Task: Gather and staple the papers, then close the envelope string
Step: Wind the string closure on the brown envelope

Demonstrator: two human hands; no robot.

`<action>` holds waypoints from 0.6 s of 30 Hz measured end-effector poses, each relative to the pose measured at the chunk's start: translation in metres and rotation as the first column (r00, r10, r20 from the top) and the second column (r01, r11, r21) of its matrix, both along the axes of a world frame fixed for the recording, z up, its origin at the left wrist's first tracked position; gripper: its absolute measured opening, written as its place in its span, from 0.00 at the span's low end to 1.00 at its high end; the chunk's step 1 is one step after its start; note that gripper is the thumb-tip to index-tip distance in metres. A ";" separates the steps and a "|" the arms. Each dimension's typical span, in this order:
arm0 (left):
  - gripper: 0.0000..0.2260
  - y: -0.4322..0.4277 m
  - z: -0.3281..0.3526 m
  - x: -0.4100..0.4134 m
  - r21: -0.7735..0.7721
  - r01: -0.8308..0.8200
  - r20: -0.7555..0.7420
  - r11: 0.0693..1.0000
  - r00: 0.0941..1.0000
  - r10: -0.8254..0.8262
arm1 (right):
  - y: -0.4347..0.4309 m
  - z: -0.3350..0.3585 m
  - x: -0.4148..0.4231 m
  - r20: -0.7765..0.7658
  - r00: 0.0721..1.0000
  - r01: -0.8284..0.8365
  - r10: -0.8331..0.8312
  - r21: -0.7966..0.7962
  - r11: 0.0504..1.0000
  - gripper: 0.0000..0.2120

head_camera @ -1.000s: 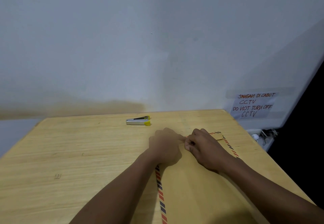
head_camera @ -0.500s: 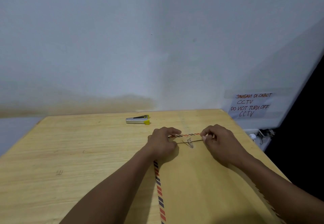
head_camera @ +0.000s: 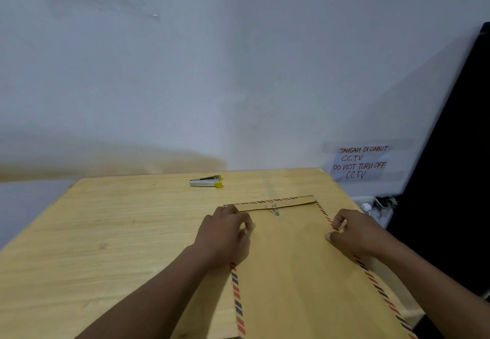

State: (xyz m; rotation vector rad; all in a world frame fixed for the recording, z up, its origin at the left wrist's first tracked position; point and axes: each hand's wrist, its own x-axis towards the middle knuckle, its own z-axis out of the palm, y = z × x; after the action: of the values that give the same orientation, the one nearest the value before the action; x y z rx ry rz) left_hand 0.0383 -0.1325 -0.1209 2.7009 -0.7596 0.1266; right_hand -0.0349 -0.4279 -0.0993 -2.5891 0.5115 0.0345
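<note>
Now that the envelope (head_camera: 297, 272) lies flat on the counter (head_camera: 119, 232) in front of me, its long sides running away from me and its flap (head_camera: 291, 202) folded down at the far end, I judge the task to be near its close. The string (head_camera: 274, 209) sits at the clasp just under the middle of the flap's edge. No loose papers show, so I take them to be inside.

My right hand (head_camera: 352, 232) is at the striped right border, fingers curled over it and thumb on the brown face, pinching that edge. My left hand (head_camera: 225, 232) rests on the opposite border near the far corner. Its fingers are curled, but the knuckles hide the tips, and I cannot tell whether they grip anything.

This is a light, thin thing. It should be stiff enough to slide or lift flat but quick to crease if bent, and it is likely to skate on smooth wood. I would take it by the two long edges, as my hands now sit, and keep clear of the clasp, where a snagged thread could slip loose.

Beyond the flap the stapler (head_camera: 206, 181) lies near the wall, well apart from the envelope. A handwritten notice (head_camera: 360, 162) is taped up to the right.
</note>
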 end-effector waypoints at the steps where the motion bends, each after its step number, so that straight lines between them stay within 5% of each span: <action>1: 0.14 0.001 -0.001 -0.006 0.001 0.006 -0.023 1.000 1.000 -0.006 | 0.003 0.002 -0.002 -0.003 1.000 0.016 -0.016 0.029 0.999 0.11; 18: 0.18 -0.027 0.012 -0.005 0.109 0.053 -0.091 0.993 0.995 -0.043 | -0.011 0.056 0.003 0.096 0.989 0.053 -0.114 0.486 0.872 0.06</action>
State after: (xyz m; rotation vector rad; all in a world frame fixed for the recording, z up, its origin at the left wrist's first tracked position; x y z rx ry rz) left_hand 0.0337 -0.1596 -0.1091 2.7691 -0.8271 -0.0476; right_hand -0.0319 -0.4390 -0.0429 -2.0620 0.4961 -0.0239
